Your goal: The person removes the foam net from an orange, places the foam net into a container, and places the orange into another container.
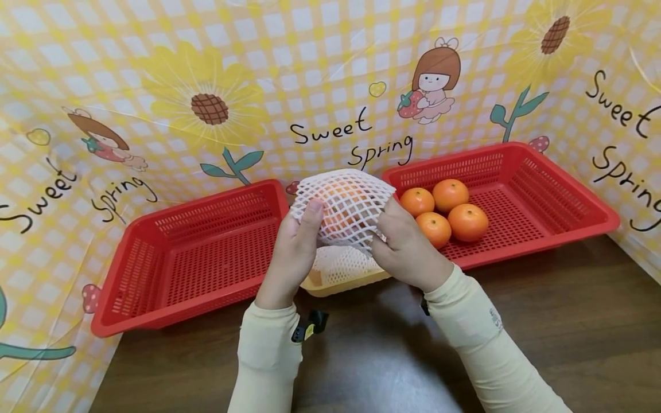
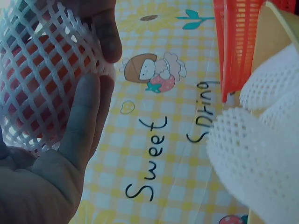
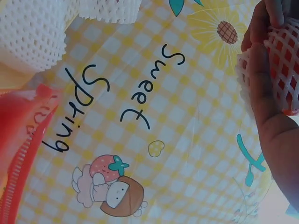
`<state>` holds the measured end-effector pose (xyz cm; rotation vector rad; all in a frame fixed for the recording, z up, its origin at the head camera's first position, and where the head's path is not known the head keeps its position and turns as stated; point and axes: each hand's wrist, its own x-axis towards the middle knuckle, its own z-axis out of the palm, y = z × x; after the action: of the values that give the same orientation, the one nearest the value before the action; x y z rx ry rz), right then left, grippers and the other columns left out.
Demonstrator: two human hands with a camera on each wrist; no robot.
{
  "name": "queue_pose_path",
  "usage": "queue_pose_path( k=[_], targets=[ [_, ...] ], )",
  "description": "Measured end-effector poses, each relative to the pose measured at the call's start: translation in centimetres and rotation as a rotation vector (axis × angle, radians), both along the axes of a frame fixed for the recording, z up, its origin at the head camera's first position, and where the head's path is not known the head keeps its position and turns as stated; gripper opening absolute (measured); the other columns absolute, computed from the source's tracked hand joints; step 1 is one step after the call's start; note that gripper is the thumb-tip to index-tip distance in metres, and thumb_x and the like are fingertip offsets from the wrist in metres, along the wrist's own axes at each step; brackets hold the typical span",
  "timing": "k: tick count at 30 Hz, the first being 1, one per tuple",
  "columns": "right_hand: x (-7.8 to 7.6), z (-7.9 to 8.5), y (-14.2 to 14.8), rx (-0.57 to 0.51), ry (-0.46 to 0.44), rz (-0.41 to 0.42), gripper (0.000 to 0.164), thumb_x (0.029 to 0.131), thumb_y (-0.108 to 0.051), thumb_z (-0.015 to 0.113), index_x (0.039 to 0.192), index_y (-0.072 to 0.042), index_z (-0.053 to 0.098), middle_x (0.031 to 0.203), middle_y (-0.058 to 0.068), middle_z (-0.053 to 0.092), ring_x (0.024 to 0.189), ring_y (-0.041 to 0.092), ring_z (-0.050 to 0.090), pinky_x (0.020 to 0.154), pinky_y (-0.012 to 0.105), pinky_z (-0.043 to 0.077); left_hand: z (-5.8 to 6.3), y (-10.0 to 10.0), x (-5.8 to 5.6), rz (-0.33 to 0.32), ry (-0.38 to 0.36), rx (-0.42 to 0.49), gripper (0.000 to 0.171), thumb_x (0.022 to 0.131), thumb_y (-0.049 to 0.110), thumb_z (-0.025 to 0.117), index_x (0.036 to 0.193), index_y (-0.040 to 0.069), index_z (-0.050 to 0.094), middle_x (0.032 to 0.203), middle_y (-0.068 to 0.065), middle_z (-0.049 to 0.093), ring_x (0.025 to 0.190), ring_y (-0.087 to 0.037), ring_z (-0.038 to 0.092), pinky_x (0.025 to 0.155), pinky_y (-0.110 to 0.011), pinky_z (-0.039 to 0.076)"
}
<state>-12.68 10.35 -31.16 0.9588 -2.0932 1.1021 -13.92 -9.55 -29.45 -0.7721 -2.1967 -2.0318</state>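
Between the two hands, an orange [image 1: 341, 202] sits inside a white foam net sleeve [image 1: 356, 179], raised above a small basket. My left hand [image 1: 294, 246] holds the netted orange from the left side, with its thumb over the front of the mesh. At the right end of the sleeve, my right hand [image 1: 408, 244] grips the mesh with curled fingers. In the left wrist view the net [image 2: 51, 70] is stretched around the orange, and the left fingers lie along it. The right wrist view catches the right hand [image 3: 275, 126] against the net at the edge.
Below the hands stands a small yellow basket [image 1: 330, 291] with white foam nets [image 1: 343, 261]. A red basket [image 1: 578, 221] on the right contains several oranges [image 1: 467, 222]. Another red basket [image 1: 217, 258] is on the left. Behind them rises a yellow checked cloth [image 1: 320, 69].
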Motion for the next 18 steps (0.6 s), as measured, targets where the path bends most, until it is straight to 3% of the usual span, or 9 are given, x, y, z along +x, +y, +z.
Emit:
queue_pose_path(
  k=[5, 9, 14, 18],
  targets=[
    [-0.01, -0.15, -0.31, 0.011, 0.083, -0.037, 0.025, 0.083, 0.011, 0.058, 0.107, 0.008, 0.066, 0.109, 0.023, 0.060, 0.099, 0.038, 0.059, 0.091, 0.052, 0.048, 0.13, -0.11, 0.07, 0.021, 0.011, -0.014, 0.054, 0.107, 0.046, 0.041, 0.130, -0.001, 0.056, 0.119, -0.014, 0.064, 0.104, -0.021, 0.064, 0.090, -0.036, 0.053],
    [-0.01, -0.18, -0.33, 0.054, 0.060, -0.051, 0.026, 0.083, 0.005, 0.062, 0.110, 0.007, 0.064, 0.113, 0.025, 0.058, 0.104, 0.040, 0.058, 0.095, 0.053, 0.047, 0.26, -0.07, 0.22, 0.033, 0.003, -0.023, 0.053, 0.108, 0.044, 0.040, 0.129, -0.001, 0.057, 0.118, -0.013, 0.065, 0.105, -0.020, 0.064, 0.092, -0.036, 0.052],
    [0.10, 0.09, 0.04, 0.092, -0.069, -0.063, 0.025, 0.083, -0.003, 0.067, 0.106, 0.004, 0.059, 0.112, 0.023, 0.055, 0.105, 0.037, 0.055, 0.096, 0.049, 0.044, 0.26, -0.03, 0.26, 0.023, -0.001, -0.061, 0.057, 0.108, 0.049, 0.037, 0.130, 0.000, 0.056, 0.119, -0.013, 0.065, 0.107, -0.019, 0.063, 0.094, -0.037, 0.050],
    [0.18, 0.56, 0.61, -0.040, -0.252, -0.035, 0.030, 0.083, 0.003, 0.056, 0.113, 0.006, 0.055, 0.109, 0.018, 0.053, 0.097, 0.030, 0.053, 0.088, 0.043, 0.044, 0.13, -0.31, -0.02, 0.026, 0.089, -0.054, 0.068, 0.103, 0.060, 0.041, 0.134, 0.002, 0.054, 0.120, -0.013, 0.064, 0.110, -0.021, 0.062, 0.096, -0.041, 0.049]
  ],
)
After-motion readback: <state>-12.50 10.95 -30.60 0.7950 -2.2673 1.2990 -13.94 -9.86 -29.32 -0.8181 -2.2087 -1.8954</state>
